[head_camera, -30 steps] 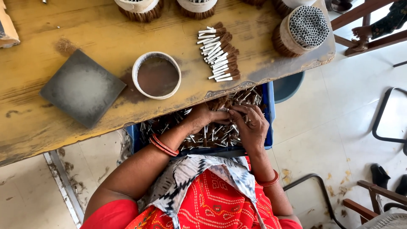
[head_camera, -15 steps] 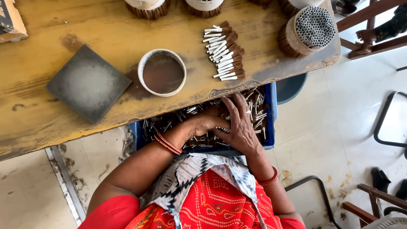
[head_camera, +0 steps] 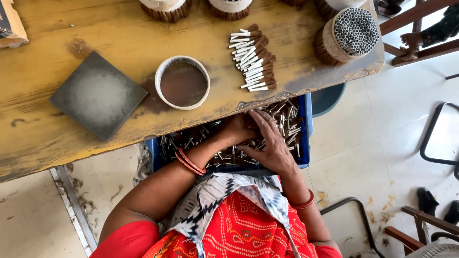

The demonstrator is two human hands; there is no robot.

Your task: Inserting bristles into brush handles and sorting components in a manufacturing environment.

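Note:
A blue tray (head_camera: 307, 125) rests on my lap under the table edge, full of several small grey tubes (head_camera: 286, 119). My left hand (head_camera: 235, 132) reaches into the tray, fingers buried among the tubes under the table's rim. My right hand (head_camera: 271, 143) lies over the tubes beside it, fingers spread and bent around a loose bunch. Whether either hand has tubes gripped is hidden. On the wooden table (head_camera: 114, 33) above lies a row of white-and-brown sticks (head_camera: 253, 59) next to a round cup of brown powder (head_camera: 182, 83).
A dark square slab (head_camera: 98, 95) lies at the table's left. Round bundles of tubes (head_camera: 348, 34) stand along the far edge. A cardboard box corner (head_camera: 10, 24) is far left. Chair frames (head_camera: 437, 138) and another person's foot (head_camera: 415, 38) are on the right.
My view has shifted slightly. Both hands have kept moving inside the tray, the right hand sliding down over the tubes toward me; the left stays under the table edge.

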